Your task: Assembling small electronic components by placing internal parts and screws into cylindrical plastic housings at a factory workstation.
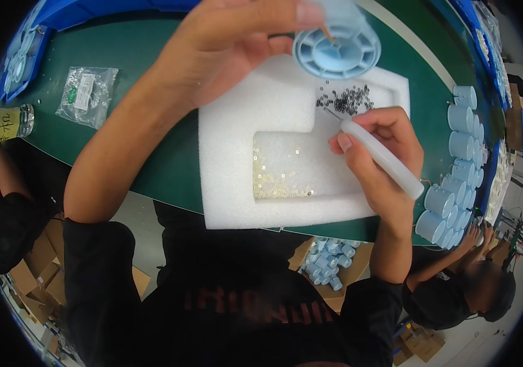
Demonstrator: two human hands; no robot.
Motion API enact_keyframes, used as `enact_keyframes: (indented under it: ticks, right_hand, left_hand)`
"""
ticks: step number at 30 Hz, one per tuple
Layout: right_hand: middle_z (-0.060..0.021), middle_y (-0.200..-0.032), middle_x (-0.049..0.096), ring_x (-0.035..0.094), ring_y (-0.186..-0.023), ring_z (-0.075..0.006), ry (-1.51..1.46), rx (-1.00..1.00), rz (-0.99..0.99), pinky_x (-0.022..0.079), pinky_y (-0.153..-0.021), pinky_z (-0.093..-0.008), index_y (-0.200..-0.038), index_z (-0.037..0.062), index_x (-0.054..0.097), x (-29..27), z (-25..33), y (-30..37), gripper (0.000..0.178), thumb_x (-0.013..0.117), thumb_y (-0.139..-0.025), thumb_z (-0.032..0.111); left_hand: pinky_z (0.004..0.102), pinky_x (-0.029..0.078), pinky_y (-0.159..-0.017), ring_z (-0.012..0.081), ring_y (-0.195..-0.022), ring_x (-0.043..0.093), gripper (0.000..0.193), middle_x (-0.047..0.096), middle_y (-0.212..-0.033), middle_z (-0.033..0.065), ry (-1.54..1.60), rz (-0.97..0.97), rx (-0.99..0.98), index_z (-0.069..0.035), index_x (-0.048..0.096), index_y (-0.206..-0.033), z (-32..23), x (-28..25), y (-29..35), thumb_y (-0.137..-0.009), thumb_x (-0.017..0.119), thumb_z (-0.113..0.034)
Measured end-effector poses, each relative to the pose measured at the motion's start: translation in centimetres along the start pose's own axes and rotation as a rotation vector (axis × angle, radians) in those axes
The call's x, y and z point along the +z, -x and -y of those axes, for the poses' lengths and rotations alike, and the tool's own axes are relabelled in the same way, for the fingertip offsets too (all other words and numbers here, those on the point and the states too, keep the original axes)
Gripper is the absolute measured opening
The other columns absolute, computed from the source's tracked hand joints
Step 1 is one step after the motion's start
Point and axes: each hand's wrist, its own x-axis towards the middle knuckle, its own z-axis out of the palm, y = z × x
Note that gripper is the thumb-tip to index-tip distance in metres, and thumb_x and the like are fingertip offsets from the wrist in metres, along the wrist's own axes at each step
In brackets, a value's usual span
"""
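Note:
My left hand (246, 37) grips a light blue round plastic part (365, 55) near the top of the view, its spoked ring face turned toward me. A thin copper-coloured piece shows at the part's centre. In my right hand (390, 153) is a white pen-shaped tool (384, 158), fingers wrapped round it. Its thin metal tip points at a pile of small black rings (354, 98) in the white foam tray (227, 177). Small pale yellowish rings (283, 183) lie scattered in the tray's other recess, nearer to me.
Light blue cups (439, 200) stand in rows at the right of the green table (145, 52). A clear plastic bag (87, 95) and a jar with a yellow label (13, 124) lie at the left. Below the table edge, a cardboard box (359, 269) holds blue cups. Other people sit on both sides.

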Motion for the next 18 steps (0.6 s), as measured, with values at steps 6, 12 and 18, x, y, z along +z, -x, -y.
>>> enact_keyframes:
  ticks: [6,12,18]
  right_hand:
    - [-0.0117,-0.089,0.062,0.063,-0.075,-0.0134,-0.029,-0.314,0.033,0.049,-0.066,-0.0214,-0.100,-0.0015,0.054,-1.6,-0.1,0.9,0.030,0.068,-0.075,-0.009]
    - [-0.0209,-0.101,0.057,0.067,-0.080,-0.0267,-0.208,-0.585,-0.252,0.055,-0.068,-0.0299,-0.108,-0.0063,0.054,-0.6,0.7,1.4,0.036,0.066,-0.074,-0.008]
    - [-0.0262,-0.102,0.061,0.068,-0.081,-0.0301,-0.032,-0.693,-0.275,0.055,-0.068,-0.0308,-0.101,-0.0096,0.056,0.3,0.4,0.7,0.029,0.066,-0.073,-0.005]
  left_hand:
    - [0.0364,0.041,-0.102,0.0221,-0.116,0.053,0.049,0.055,-0.125,0.0147,-0.374,0.097,0.208,0.003,0.046,-0.131,1.1,-1.4,0.3,-0.090,0.056,-0.023]
    - [0.0322,0.045,-0.092,0.0181,-0.103,0.058,0.041,0.063,-0.106,0.0118,-0.200,0.015,0.165,0.002,0.054,-0.114,1.8,-1.3,0.3,-0.084,0.069,-0.021]
    - [0.0368,0.049,-0.092,0.0193,-0.098,0.061,0.044,0.064,-0.103,0.0118,-0.370,0.028,0.101,0.000,0.053,-0.109,1.1,-0.6,0.4,-0.080,0.075,-0.025]
